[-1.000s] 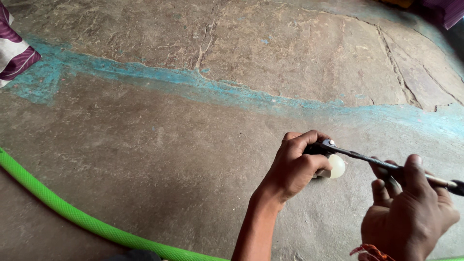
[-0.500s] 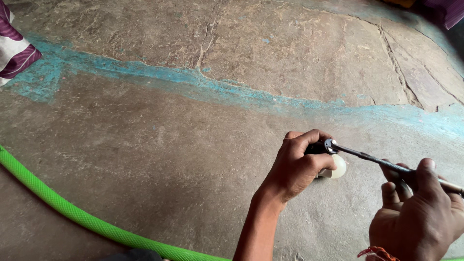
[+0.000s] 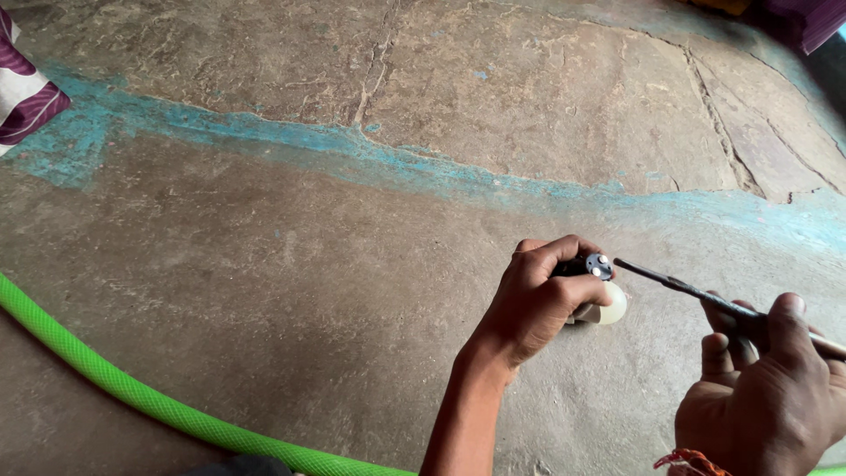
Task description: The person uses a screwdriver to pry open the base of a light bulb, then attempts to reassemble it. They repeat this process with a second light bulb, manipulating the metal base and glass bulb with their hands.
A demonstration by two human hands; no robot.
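Gripping a small black part with a white rounded cap (image 3: 596, 284) in our closed left hand (image 3: 533, 304) at lower right, we steadied it while our right hand (image 3: 765, 397) pinched a thin dark metal tool (image 3: 687, 286), tip just beside it.
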